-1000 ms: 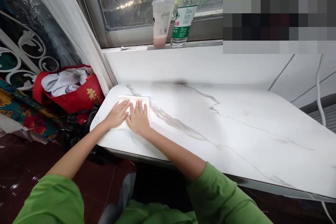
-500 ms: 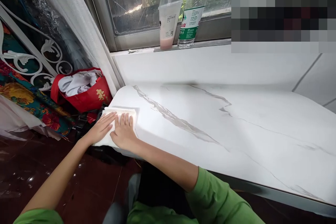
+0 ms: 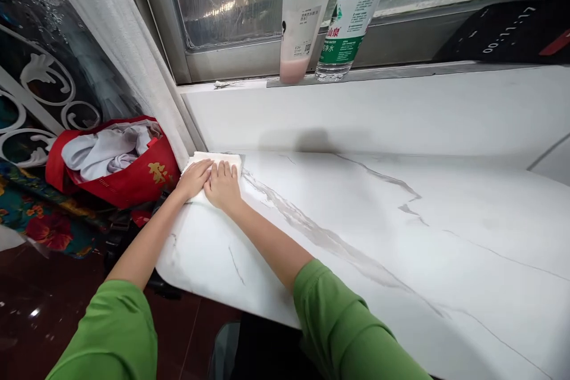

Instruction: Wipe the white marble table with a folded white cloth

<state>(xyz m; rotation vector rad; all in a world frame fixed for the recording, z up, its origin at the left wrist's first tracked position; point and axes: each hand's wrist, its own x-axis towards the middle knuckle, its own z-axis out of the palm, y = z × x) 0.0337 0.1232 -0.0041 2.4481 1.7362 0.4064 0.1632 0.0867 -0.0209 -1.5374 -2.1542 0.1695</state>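
Observation:
A folded white cloth (image 3: 222,160) lies at the far left corner of the white marble-patterned table (image 3: 356,237), against the wall. My left hand (image 3: 193,178) and my right hand (image 3: 222,185) lie flat side by side on the cloth, fingers stretched out and pressing it onto the tabletop. Both arms reach forward from green sleeves.
On the window sill stand a plastic cup with pink drink (image 3: 303,18) and a water bottle with a green label (image 3: 350,18). A red bag stuffed with cloths (image 3: 116,160) sits on the floor left of the table, by a white curtain (image 3: 120,41). A black device (image 3: 507,32) rests at the right sill.
Both hands slid the cloth from the table's near left edge away to the far left corner by the wall. The camera view shifted closer and to the right.

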